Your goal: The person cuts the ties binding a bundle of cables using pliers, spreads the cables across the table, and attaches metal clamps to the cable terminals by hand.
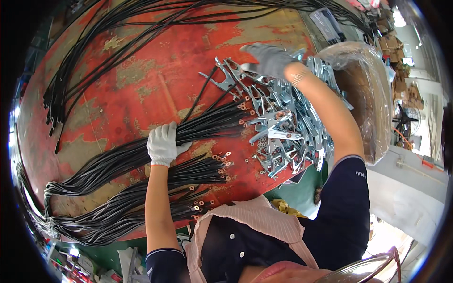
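My left hand, in a white knitted glove, is closed over a bundle of black cables on the table, its thumb pointing right. Copper ring lugs tip the cables' right ends. My right hand, in a grey glove, is over the far side of a heap of silvery metal spring clamps. Its fingers stretch left with the thumb apart; no held thing shows between them. One clamp lies at the heap's left edge, beside a black cable end.
The worn red table carries more lugged black cables nearer me and long black cables along the far side. Right of the clamps stands a plastic-lined cardboard box. Small nuts or washers lie scattered beside the heap.
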### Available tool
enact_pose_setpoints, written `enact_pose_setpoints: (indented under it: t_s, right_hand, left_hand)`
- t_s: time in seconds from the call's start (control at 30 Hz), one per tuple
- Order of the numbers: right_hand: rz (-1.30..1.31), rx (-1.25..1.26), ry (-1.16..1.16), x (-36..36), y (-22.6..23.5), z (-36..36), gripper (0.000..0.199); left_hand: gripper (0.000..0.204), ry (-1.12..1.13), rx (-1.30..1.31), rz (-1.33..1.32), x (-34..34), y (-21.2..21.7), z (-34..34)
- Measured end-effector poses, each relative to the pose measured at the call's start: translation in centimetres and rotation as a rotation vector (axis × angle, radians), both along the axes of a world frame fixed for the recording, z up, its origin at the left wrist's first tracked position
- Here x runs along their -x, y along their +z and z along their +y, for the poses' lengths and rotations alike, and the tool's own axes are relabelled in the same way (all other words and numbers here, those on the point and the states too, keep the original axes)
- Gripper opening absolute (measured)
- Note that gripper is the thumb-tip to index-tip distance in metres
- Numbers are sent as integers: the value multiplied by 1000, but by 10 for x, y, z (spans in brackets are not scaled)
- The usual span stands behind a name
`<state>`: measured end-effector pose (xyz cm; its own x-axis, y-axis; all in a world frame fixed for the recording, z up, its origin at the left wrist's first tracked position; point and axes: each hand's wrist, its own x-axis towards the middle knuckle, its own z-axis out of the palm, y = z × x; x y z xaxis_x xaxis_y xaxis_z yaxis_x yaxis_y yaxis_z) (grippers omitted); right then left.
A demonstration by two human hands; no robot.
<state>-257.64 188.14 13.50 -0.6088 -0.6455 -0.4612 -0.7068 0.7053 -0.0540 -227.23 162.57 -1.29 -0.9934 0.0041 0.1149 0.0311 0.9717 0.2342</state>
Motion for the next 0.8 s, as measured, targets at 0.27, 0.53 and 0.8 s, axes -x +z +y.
enact_pose_setpoints:
  t_s: [0.27, 0.53, 0.8]
  right_hand:
    - [-169, -348, -197, 29, -106, -88, 73]
    - [-162, -202, -192, 44, -124, -56, 60]
    - [-67, -167, -386, 73, -85, -26, 58]
  left_hand:
    - [78, -17, -23, 70, 1, 1, -6]
    - [80, 7, -45, -14, 2, -2, -6]
    - [78, 5, -32, 6, 0, -3, -4]
